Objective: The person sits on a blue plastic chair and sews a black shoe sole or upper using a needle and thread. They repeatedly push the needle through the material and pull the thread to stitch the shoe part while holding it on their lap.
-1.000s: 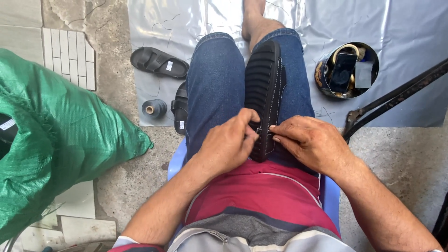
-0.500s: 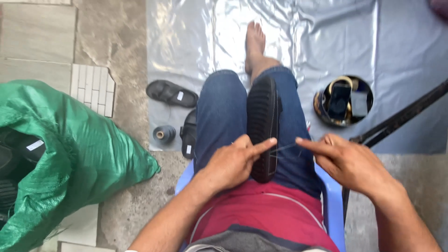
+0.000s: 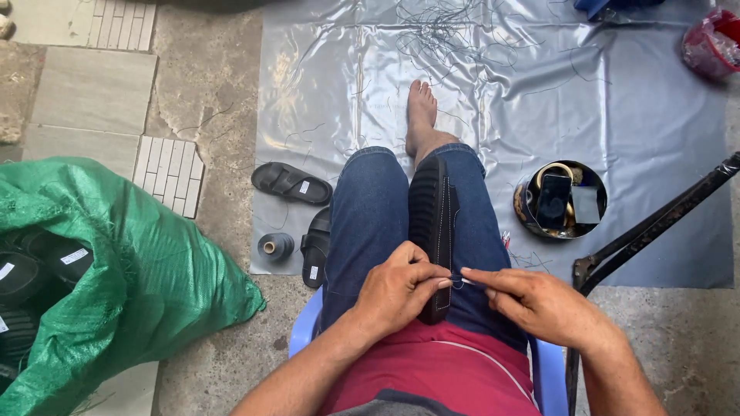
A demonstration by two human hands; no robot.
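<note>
Head view. Black sandal (image 3: pixel 432 231): lies sole-up along the person's lap, between the jeans-clad thighs, toe end pointing away.

Left hand (image 3: pixel 397 291): rests on the near end of the sandal, thumb and fingers pinched together on a thin thread (image 3: pixel 461 282).

Right hand (image 3: pixel 543 304): just right of the sandal, forefinger and thumb closed on the other end of the same thread; the short stretch runs between the two hands, which nearly touch.

Seat: blue plastic chair (image 3: pixel 549 377), edges showing either side of the hips.

Floor, left: green woven sack (image 3: pixel 146 285) holding more black sandals; a grey thread spool (image 3: pixel 275 246); two loose sandals (image 3: pixel 291 183) at the edge of a grey plastic sheet (image 3: pixel 617 115).

Floor, right: round metal tin (image 3: pixel 561 200) with a phone and small items inside; dark metal bar (image 3: pixel 655 227) slanting across.

Bare foot (image 3: pixel 422 115) stretched out on the sheet, among scattered thread offcuts.
</note>
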